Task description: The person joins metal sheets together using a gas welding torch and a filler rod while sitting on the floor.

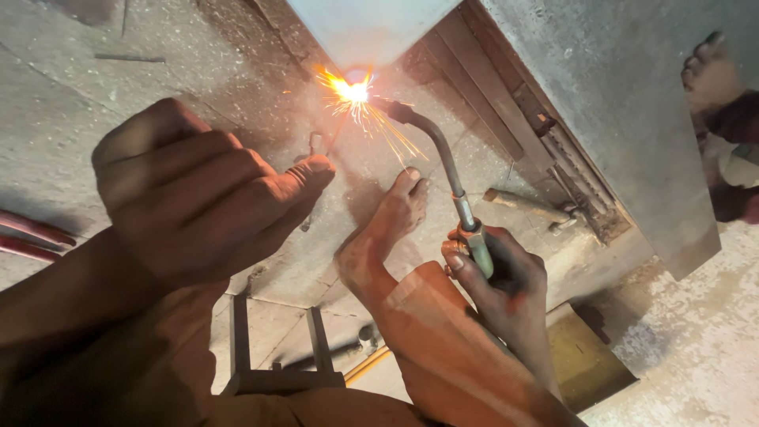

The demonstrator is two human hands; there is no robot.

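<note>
The right hand point(498, 281) has its fingers point(458, 265) wrapped tight around the torch point(447, 158), which points up and left to the sparks point(356, 93), while the left hand point(190, 194), curled and holding nothing I can see, waits lower left.

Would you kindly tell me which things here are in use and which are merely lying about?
In use:
- torch in the right hand
- metal panel at the sparks
- left hand, fisted, raised

Lying about:
- hammer
- red hoses
- metal stand
</note>
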